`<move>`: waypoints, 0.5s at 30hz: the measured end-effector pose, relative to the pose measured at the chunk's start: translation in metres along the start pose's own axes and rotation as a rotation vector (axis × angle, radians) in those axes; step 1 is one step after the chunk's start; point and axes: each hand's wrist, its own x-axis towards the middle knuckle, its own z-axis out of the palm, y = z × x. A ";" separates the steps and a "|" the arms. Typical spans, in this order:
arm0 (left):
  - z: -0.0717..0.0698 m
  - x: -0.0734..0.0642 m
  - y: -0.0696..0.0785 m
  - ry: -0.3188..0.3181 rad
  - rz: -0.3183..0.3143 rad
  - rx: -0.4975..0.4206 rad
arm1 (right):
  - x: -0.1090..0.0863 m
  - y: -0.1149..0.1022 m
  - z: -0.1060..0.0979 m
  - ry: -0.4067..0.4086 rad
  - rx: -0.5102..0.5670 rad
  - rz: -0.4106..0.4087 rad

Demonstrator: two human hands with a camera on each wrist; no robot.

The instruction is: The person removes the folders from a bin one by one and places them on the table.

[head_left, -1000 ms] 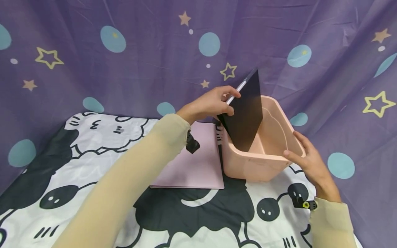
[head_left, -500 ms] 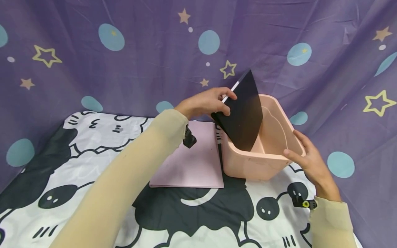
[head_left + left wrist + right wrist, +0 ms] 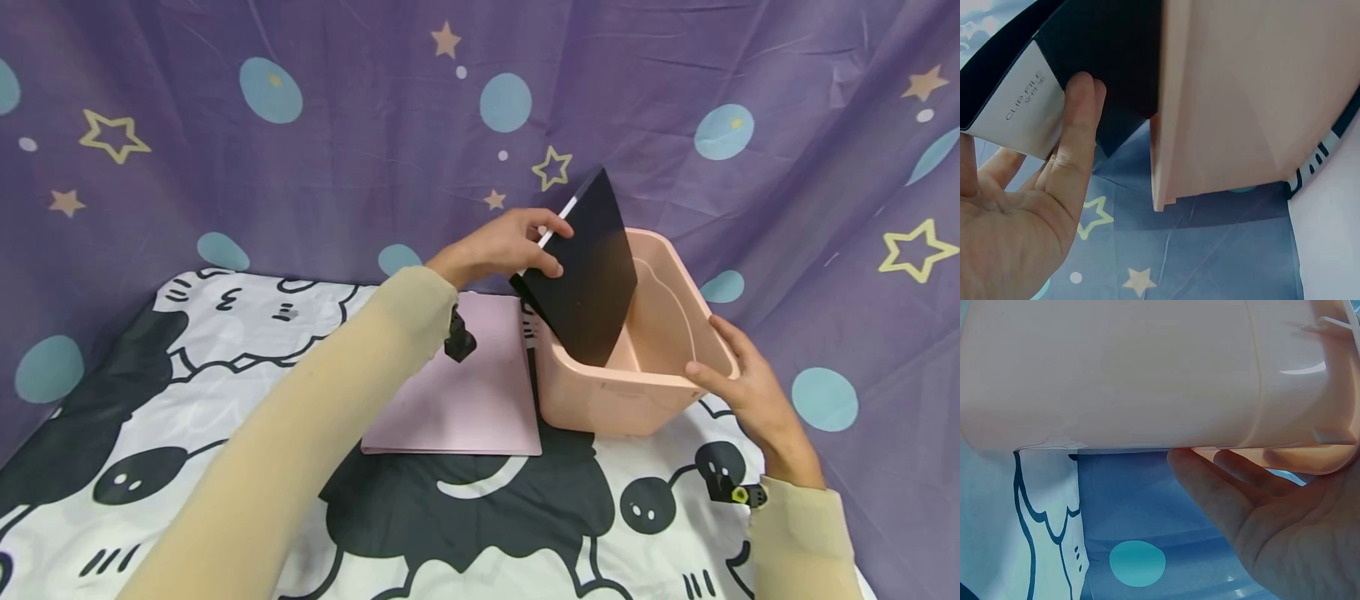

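A black clip file [image 3: 596, 275] stands tilted, its lower part inside a pink plastic bin [image 3: 592, 407] and its upper part leaning out past the bin's left rim. My left hand [image 3: 504, 246] grips the file by its spine, fingers on one side and thumb on the other. On that spine a white label [image 3: 1021, 103] reads "CLIP FILE" in the left wrist view. At the bin's right front corner, my right hand [image 3: 759, 404] holds the rim with the thumb over the edge; the right wrist view shows its fingers against the outer wall [image 3: 1116, 375].
A flat pink folder [image 3: 480, 400] lies just left of the bin, partly under my left forearm. Beneath everything is a black-and-white cartoon cloth [image 3: 480, 508]. A purple curtain [image 3: 360, 167] with stars and dots hangs close behind the bin.
The clip file's top and my left hand have shifted slightly left since a second ago, and the file leans a bit more. In the last half second they barely move. My right hand stays on the rim.
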 end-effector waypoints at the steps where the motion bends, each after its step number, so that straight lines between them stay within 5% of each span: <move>1: -0.001 -0.001 0.000 0.002 -0.004 -0.012 | 0.000 0.000 0.000 -0.002 -0.001 -0.002; 15: -0.011 -0.013 0.000 -0.007 -0.054 -0.055 | -0.002 -0.002 -0.001 -0.001 0.000 0.006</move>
